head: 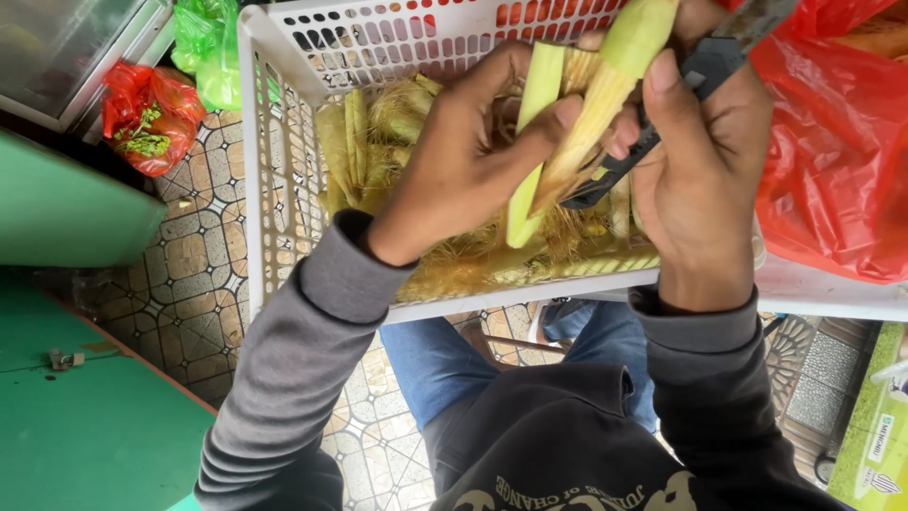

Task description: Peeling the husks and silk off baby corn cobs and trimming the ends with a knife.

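Head view: over a patterned tile floor (194,274) and white slotted basket (274,142) of husks, the left hand (454,170) pinches a baby corn (605,95). The right hand (705,161), fingers curled, grips a dark-handled knife (662,114) against it; a green table (85,416) stands left.

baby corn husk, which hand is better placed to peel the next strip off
Left, probably. The left hand already pinches a loosened husk strip on the baby corn, while the right hand is occupied gripping the knife and the cob.
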